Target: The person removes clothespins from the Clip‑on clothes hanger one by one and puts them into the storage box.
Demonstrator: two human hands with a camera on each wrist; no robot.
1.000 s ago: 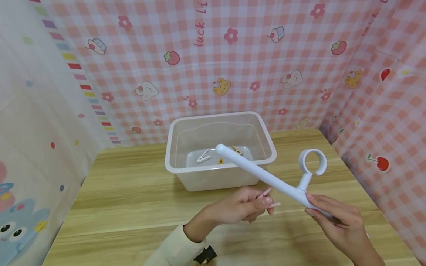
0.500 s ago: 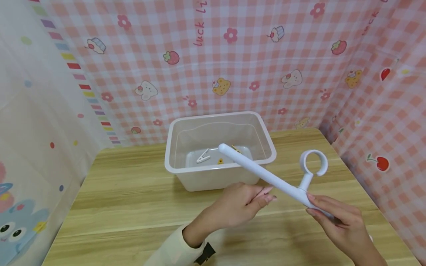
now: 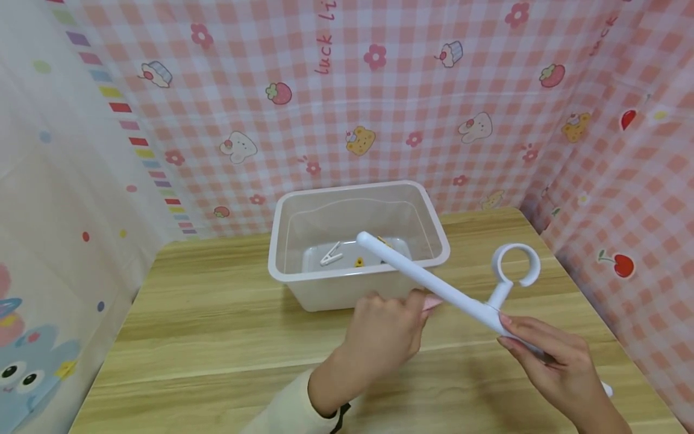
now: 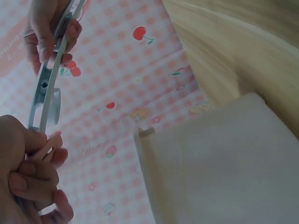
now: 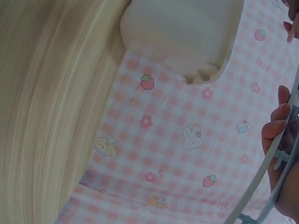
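Observation:
A white plastic clothes hanger [image 3: 428, 279] with a ring-shaped hook [image 3: 534, 265] is held aslant over the table by my right hand [image 3: 564, 367], thumb and fingers gripping it just below the hook's stem. Its far arm overlaps the bin in the head view. My left hand [image 3: 382, 331] pinches a pink clothespin [image 3: 432, 302], mostly hidden by the fingers, right at the hanger's arm. From below, the left wrist view shows the hanger's hollow underside [image 4: 44, 84], with the clothespin [image 4: 46, 150] close to its end.
Behind the hands stands a whitish plastic bin [image 3: 325, 277] holding a white clothespin [image 3: 331, 255] and yellow pieces [image 3: 359, 263]. It rests on a wood-grain table [image 3: 206, 337]. Pink checked cloth [image 3: 325, 120] hangs at the back and right.
My left hand has turned over, back now upward, and brought the pink clothespin up toward the hanger's arm. The hanger has shifted only slightly in my right hand.

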